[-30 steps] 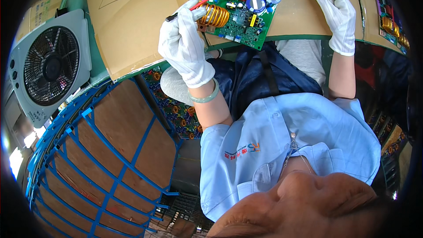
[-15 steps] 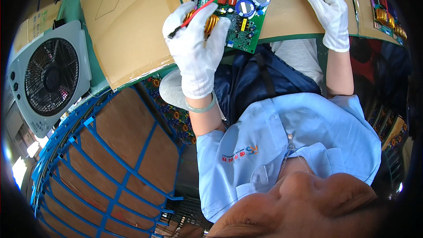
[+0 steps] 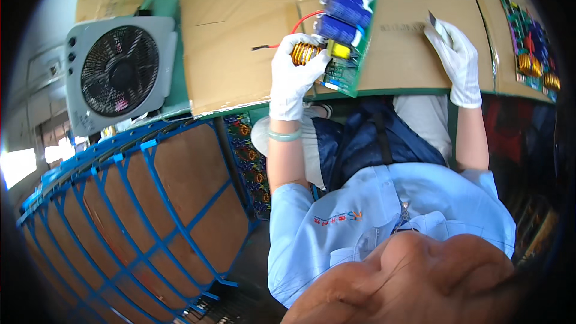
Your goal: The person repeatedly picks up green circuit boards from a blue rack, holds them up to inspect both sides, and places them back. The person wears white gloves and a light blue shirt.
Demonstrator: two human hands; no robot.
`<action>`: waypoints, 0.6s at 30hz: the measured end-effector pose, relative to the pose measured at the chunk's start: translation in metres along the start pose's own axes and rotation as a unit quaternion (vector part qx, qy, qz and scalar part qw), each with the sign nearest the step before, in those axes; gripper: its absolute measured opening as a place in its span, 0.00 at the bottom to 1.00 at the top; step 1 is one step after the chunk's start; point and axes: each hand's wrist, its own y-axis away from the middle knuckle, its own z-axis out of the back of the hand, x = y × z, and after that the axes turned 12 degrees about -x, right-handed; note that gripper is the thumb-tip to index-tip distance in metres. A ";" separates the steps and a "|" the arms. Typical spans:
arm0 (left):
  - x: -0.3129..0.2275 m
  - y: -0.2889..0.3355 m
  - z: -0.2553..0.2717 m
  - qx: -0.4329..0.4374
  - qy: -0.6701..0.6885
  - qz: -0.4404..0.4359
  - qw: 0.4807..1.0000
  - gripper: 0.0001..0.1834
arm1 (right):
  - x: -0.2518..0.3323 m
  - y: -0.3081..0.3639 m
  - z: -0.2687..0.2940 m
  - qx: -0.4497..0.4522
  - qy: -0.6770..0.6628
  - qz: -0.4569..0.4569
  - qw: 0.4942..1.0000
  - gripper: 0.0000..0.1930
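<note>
At the counter's (image 3: 168,0) near side, the left hand's (image 3: 294,78) fingers wrap the copper coil (image 3: 305,54) of a tilted circuit board (image 3: 345,75) — a handy grip, I'd guess. The right hand (image 3: 456,57) pinches a slim dark-tipped tool (image 3: 432,20), well clear rightward.

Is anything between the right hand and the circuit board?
Nothing visible: only flat cardboard spans the gap between the right hand, holding a slim tool, and the circuit board, whose copper coil the left hand grips.

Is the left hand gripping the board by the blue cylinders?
No, the left hand grips the copper coil, nearer the person than the blue cylinders.
</note>
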 end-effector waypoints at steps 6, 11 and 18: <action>0.025 0.012 0.003 -0.098 0.525 0.250 0.808 0.31 | -0.007 0.008 -0.010 0.028 -0.033 -0.097 0.994 0.18; 0.028 0.023 -0.002 -0.052 0.481 0.175 0.858 0.30 | -0.012 0.008 -0.006 0.044 -0.018 -0.127 0.991 0.18; 0.021 0.028 -0.004 -0.044 0.487 0.187 0.852 0.29 | -0.014 0.008 -0.006 0.039 -0.022 -0.134 0.990 0.18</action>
